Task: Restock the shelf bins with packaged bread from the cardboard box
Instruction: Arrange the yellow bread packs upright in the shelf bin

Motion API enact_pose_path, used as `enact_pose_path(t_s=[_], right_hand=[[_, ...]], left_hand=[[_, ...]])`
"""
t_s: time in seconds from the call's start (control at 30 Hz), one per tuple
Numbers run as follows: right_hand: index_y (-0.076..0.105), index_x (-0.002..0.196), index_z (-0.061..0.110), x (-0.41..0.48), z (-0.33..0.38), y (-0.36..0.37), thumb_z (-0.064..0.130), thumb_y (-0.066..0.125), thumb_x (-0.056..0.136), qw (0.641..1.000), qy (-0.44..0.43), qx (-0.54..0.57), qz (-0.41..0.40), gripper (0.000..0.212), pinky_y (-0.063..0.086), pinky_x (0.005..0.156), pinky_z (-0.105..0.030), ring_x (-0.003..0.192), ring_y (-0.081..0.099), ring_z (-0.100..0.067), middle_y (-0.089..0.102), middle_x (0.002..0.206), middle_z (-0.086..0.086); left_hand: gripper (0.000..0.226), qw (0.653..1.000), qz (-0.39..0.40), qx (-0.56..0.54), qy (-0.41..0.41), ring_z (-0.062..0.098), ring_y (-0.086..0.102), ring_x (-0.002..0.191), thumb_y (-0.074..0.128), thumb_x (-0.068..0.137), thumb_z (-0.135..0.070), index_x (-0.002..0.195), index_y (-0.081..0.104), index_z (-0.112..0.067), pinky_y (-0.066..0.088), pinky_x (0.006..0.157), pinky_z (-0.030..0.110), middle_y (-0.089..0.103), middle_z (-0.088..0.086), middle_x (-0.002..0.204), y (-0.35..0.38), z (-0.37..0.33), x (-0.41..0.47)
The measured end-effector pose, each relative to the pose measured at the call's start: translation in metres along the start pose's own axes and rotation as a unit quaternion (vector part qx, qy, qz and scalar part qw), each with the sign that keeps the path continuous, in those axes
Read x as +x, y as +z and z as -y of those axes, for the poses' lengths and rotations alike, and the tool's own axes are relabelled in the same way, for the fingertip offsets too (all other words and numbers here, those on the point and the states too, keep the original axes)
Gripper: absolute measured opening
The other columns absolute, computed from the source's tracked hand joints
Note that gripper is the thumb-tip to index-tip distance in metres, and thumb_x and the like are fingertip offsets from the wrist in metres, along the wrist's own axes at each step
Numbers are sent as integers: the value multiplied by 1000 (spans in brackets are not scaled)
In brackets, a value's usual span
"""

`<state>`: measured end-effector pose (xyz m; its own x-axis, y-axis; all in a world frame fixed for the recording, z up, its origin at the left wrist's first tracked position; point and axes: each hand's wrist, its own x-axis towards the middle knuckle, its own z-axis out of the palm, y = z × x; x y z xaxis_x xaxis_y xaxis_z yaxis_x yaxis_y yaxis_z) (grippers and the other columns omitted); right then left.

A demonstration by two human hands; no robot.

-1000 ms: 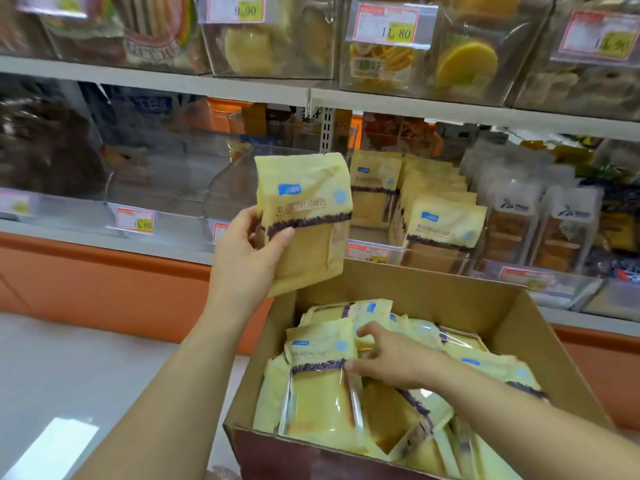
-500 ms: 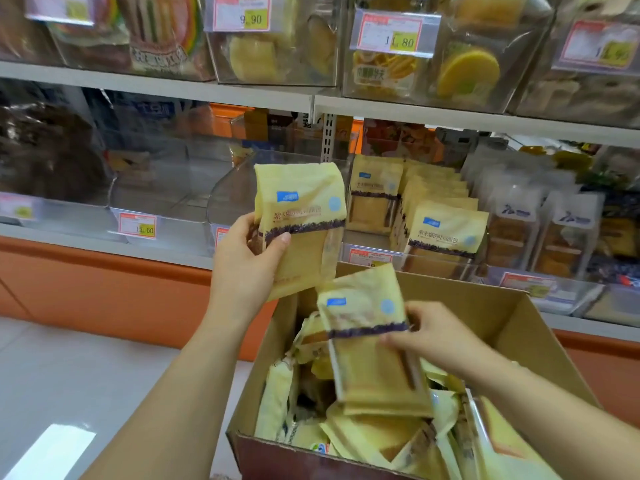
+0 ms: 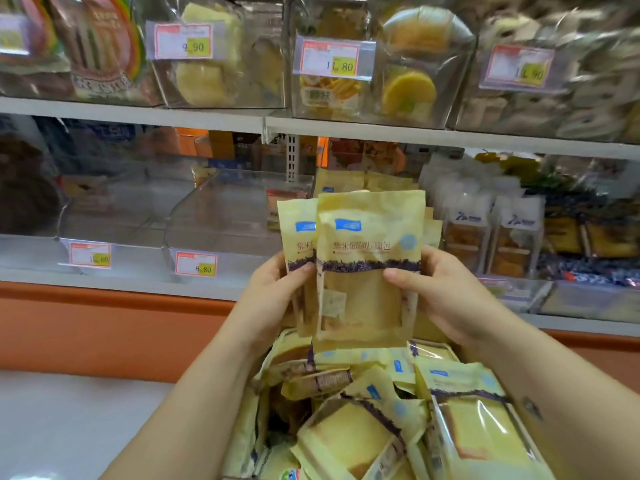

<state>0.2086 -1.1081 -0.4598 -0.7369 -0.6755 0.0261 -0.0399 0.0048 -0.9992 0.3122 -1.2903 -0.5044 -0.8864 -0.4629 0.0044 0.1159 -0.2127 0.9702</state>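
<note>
Two yellow bread packs are held upright together above the box. The front pack (image 3: 367, 271) overlaps the rear pack (image 3: 294, 237), which peeks out on the left. My left hand (image 3: 273, 299) grips the stack's left edge and my right hand (image 3: 440, 292) grips its right edge. Below them, several more yellow bread packs (image 3: 381, 427) lie piled in the cardboard box, whose walls are almost hidden. Behind the held packs, a clear shelf bin holds matching yellow packs (image 3: 346, 183), mostly covered.
A clear bin (image 3: 221, 220) with an 8.80 tag stands left of the held packs, another bin (image 3: 104, 216) further left. White-topped bread packs (image 3: 491, 237) fill the bins to the right. The upper shelf (image 3: 263, 119) carries boxed pastries. An orange base panel (image 3: 104, 327) runs below.
My right hand lifted a second pack out of the box and brought it against the pack in my left hand; both hands now hold the stack together, shifted right.
</note>
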Motion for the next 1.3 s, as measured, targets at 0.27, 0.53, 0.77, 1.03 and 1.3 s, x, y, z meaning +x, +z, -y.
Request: enact_pose_path(t_s=[0.27, 0.53, 0.77, 1.03, 1.3], right_hand=[[60, 114, 20, 9, -13, -4, 9, 65, 83, 999, -18, -32, 1, 34, 53, 89, -32, 100, 66, -8, 72, 105, 7], [58, 111, 25, 50, 11, -1, 8, 74, 79, 964, -186, -178, -58, 40, 48, 69, -8, 87, 61, 9, 66, 97, 19], [50, 96, 45, 110, 15, -10, 9, 73, 79, 955, -201, -197, -90, 47, 44, 69, -3, 87, 56, 15, 60, 94, 27], [56, 116, 27, 159, 4, -32, 10, 62, 87, 944, -142, -273, -121, 34, 48, 87, -25, 104, 57, -9, 59, 101, 18], [34, 145, 19, 165, -2, -30, 16, 63, 89, 918, -126, -346, -146, 63, 34, 102, -23, 126, 44, -11, 46, 140, 2]], left_hand=[[63, 983, 93, 148, 58, 11, 60, 114, 76, 70, -50, 126, 52, -35, 47, 97, 40, 65, -12, 120, 7, -4, -17], [46, 896, -39, 398, 195, 11, 30, 124, 72, 81, -32, 118, 47, -42, 27, 102, 18, 30, -7, 125, 7, -29, 32], [38, 893, -18, 396, 211, 10, 52, 112, 67, 86, -23, 121, 56, -34, 47, 99, 40, 48, -3, 117, 5, -40, 110], [36, 892, -39, 406, 194, 12, 60, 101, 67, 86, -15, 112, 51, -34, 49, 88, 31, 60, -15, 102, 9, -27, 165], [53, 836, -109, 528, 103, 28, 54, 118, 61, 86, -21, 135, 43, -31, 48, 95, 46, 51, 5, 135, 4, -6, 214]])
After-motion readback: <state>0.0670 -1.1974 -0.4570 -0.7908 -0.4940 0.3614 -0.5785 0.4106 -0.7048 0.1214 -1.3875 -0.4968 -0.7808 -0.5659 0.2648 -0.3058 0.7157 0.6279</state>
